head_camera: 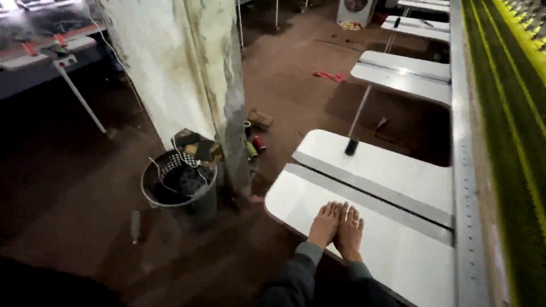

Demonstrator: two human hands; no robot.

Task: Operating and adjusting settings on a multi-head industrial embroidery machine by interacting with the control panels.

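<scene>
Fingers (333, 209) of left hand (325, 225) and right hand (349, 232) outstretched, flat, side by side on white table (398, 256), gripping nothing.

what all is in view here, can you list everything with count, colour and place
white table panels: four or so, in a row along the right, nearest under the hands
green fabric: one, green with yellow lines, far right
pillar: one, stained white, centre left
bin: one, dark, at pillar base
thread spools: a few, mixed colours, on floor by pillar
red scrap: one, on floor, upper centre
left hand: flat on nearest panel, empty
right hand: flat beside it, touching, empty
</scene>
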